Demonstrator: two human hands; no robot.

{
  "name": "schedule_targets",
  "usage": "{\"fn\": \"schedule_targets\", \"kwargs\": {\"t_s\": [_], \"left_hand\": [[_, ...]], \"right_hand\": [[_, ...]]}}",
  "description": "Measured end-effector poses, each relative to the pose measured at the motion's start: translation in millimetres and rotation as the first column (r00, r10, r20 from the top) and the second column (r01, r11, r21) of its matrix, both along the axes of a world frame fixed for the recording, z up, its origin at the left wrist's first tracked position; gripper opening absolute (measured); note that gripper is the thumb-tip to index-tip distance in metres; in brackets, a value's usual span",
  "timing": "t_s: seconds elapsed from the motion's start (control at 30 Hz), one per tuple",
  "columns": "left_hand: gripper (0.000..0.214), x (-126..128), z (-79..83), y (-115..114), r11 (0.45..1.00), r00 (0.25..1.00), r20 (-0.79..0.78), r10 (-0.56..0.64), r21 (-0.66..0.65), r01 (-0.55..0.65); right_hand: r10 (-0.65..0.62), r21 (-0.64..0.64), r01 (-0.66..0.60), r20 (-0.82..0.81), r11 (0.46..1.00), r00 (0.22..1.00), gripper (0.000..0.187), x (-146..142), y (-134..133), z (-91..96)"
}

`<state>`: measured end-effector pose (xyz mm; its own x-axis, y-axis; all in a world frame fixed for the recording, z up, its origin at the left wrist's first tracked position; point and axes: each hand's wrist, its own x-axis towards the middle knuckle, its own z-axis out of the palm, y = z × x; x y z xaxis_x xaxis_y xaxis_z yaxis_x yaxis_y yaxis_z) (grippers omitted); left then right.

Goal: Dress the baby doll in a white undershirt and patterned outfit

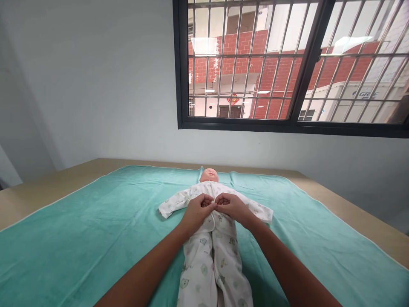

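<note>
A baby doll (210, 175) lies on its back, head away from me, dressed in a white patterned baby shirt (179, 200) and matching trousers (201, 264). Both sleeves stretch out to the sides, and no doll hands show at the cuffs. Over the middle of the shirt front, my left hand (200, 211) pinches the shirt's edge between thumb and fingers. My right hand (232, 207) meets it there, its thumb and forefinger also closed on the shirt front. The fingertips of both hands almost touch. Any fastener between them is too small to make out.
A green cloth (96, 226) covers most of the wooden table (322, 187) under the doll. Behind the table stands a grey-white wall (128, 106). A dark-framed window (236, 123) with metal bars is set above it on the right.
</note>
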<state>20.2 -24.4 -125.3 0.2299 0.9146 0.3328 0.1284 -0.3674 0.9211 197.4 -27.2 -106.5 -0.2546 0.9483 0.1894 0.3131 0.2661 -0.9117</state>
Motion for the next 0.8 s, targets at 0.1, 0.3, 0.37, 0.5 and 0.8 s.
{"fn": "schedule_targets", "kwargs": {"t_s": [0.1,0.3,0.37,0.5,0.8], "left_hand": [[0.018,1.8,-3.9,2.6,0.999,0.998,0.047,0.030,0.022,-0.031],[0.017,0.3,-8.2,4.8,1.000,0.999,0.052,-0.004,0.026,0.003],[0.017,-0.2,-7.5,4.1,1.000,0.999,0.050,-0.008,0.024,0.007],[0.019,0.2,-6.8,5.0,1.000,0.995,0.096,-0.020,-0.012,0.021],[0.031,-2.2,-2.6,6.9,0.958,0.950,0.305,-0.073,-0.244,0.152]], "right_hand": [[-0.005,-0.014,0.005,0.015,1.000,1.000,0.024,-0.2,0.6,-0.6],[-0.068,-0.024,0.070,0.067,0.997,0.995,0.022,-0.6,1.5,-0.4],[-0.095,-0.008,0.096,0.087,0.995,0.992,0.022,-2.0,2.6,-0.5],[-0.122,-0.010,0.124,0.114,0.992,0.986,0.021,-4.3,4.1,-1.0],[-0.131,-0.028,0.132,0.048,0.991,0.990,0.020,-5.9,4.1,-3.1]]}}
